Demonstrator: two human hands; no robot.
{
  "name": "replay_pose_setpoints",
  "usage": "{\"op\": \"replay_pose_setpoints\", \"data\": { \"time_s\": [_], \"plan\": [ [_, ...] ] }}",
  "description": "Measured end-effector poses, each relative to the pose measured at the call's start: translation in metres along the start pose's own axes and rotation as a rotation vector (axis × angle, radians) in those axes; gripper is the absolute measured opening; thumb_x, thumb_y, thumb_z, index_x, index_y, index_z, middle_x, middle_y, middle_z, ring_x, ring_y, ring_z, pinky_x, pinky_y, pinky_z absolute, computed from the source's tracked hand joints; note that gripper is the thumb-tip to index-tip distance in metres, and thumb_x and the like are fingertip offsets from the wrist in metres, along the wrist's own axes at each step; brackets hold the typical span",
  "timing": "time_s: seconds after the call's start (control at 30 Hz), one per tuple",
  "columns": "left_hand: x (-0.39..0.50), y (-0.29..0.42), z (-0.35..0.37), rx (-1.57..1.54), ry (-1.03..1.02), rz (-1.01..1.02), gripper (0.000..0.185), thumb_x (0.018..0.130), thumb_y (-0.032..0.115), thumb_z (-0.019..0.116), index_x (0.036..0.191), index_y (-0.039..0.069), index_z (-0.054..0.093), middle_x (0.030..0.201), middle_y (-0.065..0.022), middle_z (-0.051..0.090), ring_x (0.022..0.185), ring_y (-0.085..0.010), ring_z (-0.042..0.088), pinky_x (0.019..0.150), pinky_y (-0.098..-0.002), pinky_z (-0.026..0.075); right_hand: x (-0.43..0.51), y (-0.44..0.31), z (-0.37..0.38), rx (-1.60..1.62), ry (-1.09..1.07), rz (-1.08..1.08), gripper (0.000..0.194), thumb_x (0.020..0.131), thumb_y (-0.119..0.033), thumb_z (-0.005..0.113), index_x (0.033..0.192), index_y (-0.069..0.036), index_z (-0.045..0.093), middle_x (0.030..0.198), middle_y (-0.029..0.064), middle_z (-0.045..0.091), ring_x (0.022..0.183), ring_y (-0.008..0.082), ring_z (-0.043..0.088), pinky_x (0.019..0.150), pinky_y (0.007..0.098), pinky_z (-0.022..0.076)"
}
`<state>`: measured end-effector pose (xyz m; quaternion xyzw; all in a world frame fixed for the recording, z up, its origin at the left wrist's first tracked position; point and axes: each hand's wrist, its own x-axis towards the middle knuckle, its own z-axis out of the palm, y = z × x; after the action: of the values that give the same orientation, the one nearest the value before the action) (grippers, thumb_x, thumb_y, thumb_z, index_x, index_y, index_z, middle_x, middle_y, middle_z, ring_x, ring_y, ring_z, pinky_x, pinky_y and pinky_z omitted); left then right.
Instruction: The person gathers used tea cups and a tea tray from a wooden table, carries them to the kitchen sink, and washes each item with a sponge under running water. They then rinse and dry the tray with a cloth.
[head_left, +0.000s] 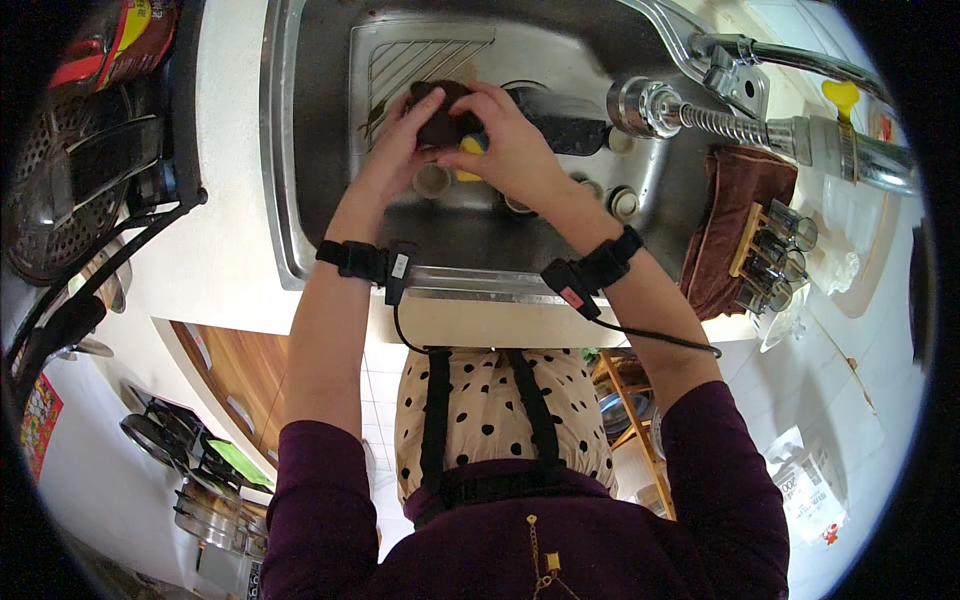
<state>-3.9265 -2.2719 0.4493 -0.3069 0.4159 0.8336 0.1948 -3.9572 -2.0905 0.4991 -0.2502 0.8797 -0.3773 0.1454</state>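
Over the stainless steel sink (420, 240), my left hand (397, 142) grips a dark brown rounded vessel (442, 124), possibly a small teapot. My right hand (514, 142) curls around a yellow sponge (472, 156) against the vessel's right side. Part of the sponge is hidden by the fingers. Beneath my hands, a small light cup (432, 181) sits on the sink floor. Another small cup (624, 202) lies to the right of my right wrist. A black rectangular tray or box (566, 124) lies in the sink just beyond my right hand.
A chrome faucet head (637, 109) overhangs the sink's right side. A folded brown towel (735, 217) lies on the right edge, beside a wooden rack (746, 240) holding several glass cups. The left counter bears a black dish rack (150, 217).
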Motion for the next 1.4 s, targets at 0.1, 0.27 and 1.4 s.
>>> {"op": "replay_pose_setpoints", "data": {
  "time_s": [0.1,0.27,1.4],
  "plan": [
    [0.025,0.017,-0.012,0.072,0.103,0.026,0.083,0.081,0.042,0.077,0.135,-0.003,0.033,0.127,-0.0205,0.049,0.119,-0.0291,0.054,0.086,-0.0422,0.058,-0.023,0.044,0.001,0.275,0.127,0.291,0.046,0.083,-0.032,0.076,0.116,-0.005,0.060,0.113,0.0121,0.063,0.097,0.0225,0.064,0.085,0.0325,0.0511],
    [0.057,0.046,-0.026,0.335,0.341,0.106,0.100,0.076,0.043,0.081,0.136,-0.011,0.023,0.130,-0.0287,0.045,0.114,-0.0325,0.057,0.082,-0.0405,0.060,-0.047,0.150,-0.035,0.044,0.459,0.619,0.032,0.095,-0.021,0.055,0.116,0.003,0.062,0.107,0.0131,0.067,0.094,0.0231,0.062,0.083,0.0343,0.0475],
    [0.093,-0.057,-0.016,0.767,0.134,-0.236,0.046,0.090,0.034,0.069,0.101,-0.009,0.058,0.081,-0.0070,0.058,0.067,-0.0166,0.055,0.056,-0.0303,0.046,-0.066,0.165,-0.008,-0.093,-0.125,0.171,0.053,0.084,0.001,0.055,0.136,-0.006,0.048,0.135,0.0213,0.049,0.129,0.0442,0.037,0.111,0.0497,0.0280]
  ]
}}
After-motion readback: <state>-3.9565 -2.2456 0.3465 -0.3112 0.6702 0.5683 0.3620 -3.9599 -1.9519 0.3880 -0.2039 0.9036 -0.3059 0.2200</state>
